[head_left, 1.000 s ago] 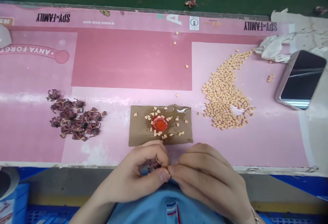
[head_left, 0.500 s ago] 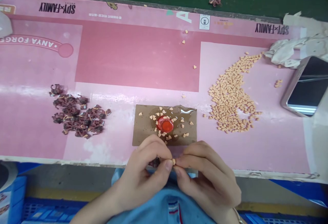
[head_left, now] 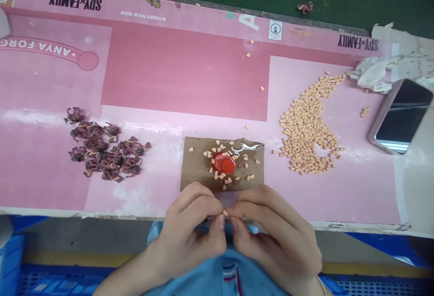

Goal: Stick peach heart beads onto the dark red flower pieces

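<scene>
My left hand [head_left: 196, 228] is closed in a pinch near the table's front edge; the dark figurine seen in it a moment earlier is now almost wholly hidden behind the fingers. Thumb and fingers of my right hand [head_left: 274, 235] meet it tip to tip. Between the fingertips of both hands shows a tiny peach-coloured piece [head_left: 225, 213]. Just beyond them lies a brown card [head_left: 193, 169], wet with clear liquid. On it sit a small red round dish [head_left: 224, 164] and several scattered peach pieces.
Several dark brown figurines [head_left: 108, 151] are heaped on the left. A curved pile of peach pieces [head_left: 307, 129] spreads to the right. Farther right are a phone [head_left: 402, 117] and crumpled white paper [head_left: 373, 72]. One figurine [head_left: 305, 8] lies on the green surface behind.
The dark figurine in my left hand has turned out of sight behind the fingers. Both hands stay together at the fingertips. The view has shifted slightly.
</scene>
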Tool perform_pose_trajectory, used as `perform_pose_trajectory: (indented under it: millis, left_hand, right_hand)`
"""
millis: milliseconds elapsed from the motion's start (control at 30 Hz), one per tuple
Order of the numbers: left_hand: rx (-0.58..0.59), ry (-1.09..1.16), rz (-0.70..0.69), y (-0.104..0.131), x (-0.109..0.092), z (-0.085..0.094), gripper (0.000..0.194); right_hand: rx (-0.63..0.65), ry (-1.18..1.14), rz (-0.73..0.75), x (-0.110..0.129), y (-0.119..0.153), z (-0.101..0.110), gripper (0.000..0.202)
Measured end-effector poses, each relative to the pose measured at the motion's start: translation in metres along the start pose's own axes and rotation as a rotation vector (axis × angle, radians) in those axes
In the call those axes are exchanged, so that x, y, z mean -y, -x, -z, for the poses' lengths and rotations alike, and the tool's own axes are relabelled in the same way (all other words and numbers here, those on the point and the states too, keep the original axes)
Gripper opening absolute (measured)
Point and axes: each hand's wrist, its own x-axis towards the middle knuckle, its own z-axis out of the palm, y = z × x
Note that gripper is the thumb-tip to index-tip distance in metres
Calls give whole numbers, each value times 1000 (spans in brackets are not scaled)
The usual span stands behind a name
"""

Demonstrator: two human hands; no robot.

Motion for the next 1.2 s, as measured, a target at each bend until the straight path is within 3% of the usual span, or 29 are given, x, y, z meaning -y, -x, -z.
perform_pose_trajectory:
  millis: [300, 500, 567, 700, 867, 1033, 1200]
  left_hand:
    - [-2, -11, -1, 2, 2, 4, 18]
    - [38, 61, 58, 3, 3, 11, 16]
    - [15, 106, 93, 7, 4, 17, 11]
    - [-67, 144, 235, 18, 10, 30, 36]
    - [-172, 48, 246, 23, 17, 40, 49]
    - [-310, 50, 332, 22, 17, 39, 36]
    - [-296, 309, 364, 17, 16, 38, 26]
  right_hand:
    - [-17, -38, -27, 2, -3, -3, 16]
    - [-42, 33, 46, -9, -8, -4, 15]
    - [-92, 152, 87, -20, -12, -1, 17]
    - [-128, 341, 172, -39, -18, 2, 19]
    - [-113, 377, 197, -45, -19, 0, 19]
    - [-131, 384, 219, -44, -17, -3, 19]
    - [-166, 404, 240, -45, -16, -4, 22]
